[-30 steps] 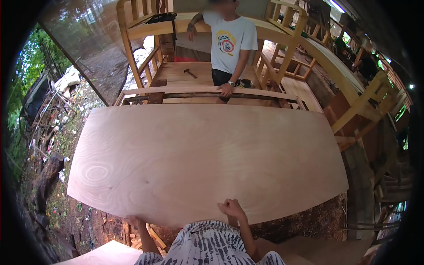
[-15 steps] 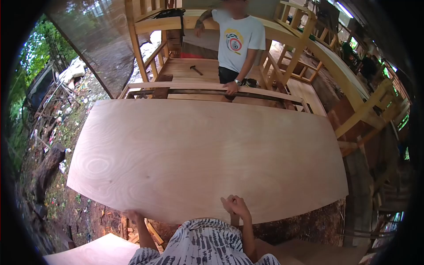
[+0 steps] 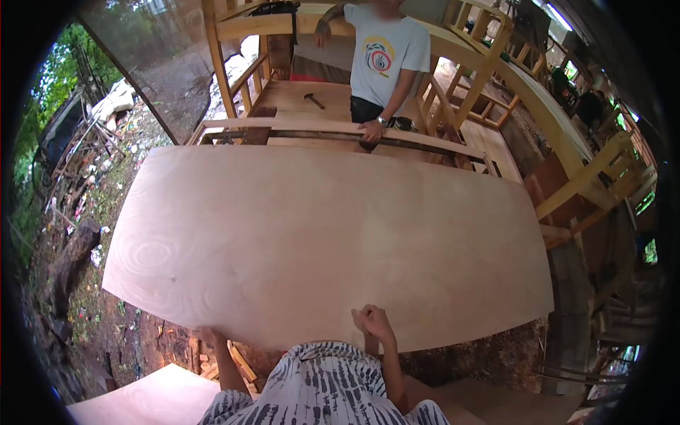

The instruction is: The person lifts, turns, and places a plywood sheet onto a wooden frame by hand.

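Observation:
A wide plywood sheet (image 3: 319, 234) with swirling grain lies in front of me, its near edge against my patterned shirt. My left hand (image 3: 207, 333) is at the near left edge of that sheet, closed around the edge, its fingers partly hidden. Over the sheet's near side, right of centre, is my right hand (image 3: 375, 321). Its fingers are curled together, and whatever they may hold is too small to make out. A shadow of this hand falls on the wood just to its left.
Across the sheet a person in a white T-shirt (image 3: 386, 60) rests one hand on a wooden frame (image 3: 304, 130). Behind it a hammer (image 3: 314, 100) lies on boards. Timber framing (image 3: 567, 142) stands at right. Another pale panel (image 3: 152, 397) is at lower left, near wood scraps (image 3: 241, 361).
The sheet appears slightly higher in view, with its far edge nearer the wooden frame. My right hand appears slightly up and left; its fingers stay curled. The left hand stays at the edge.

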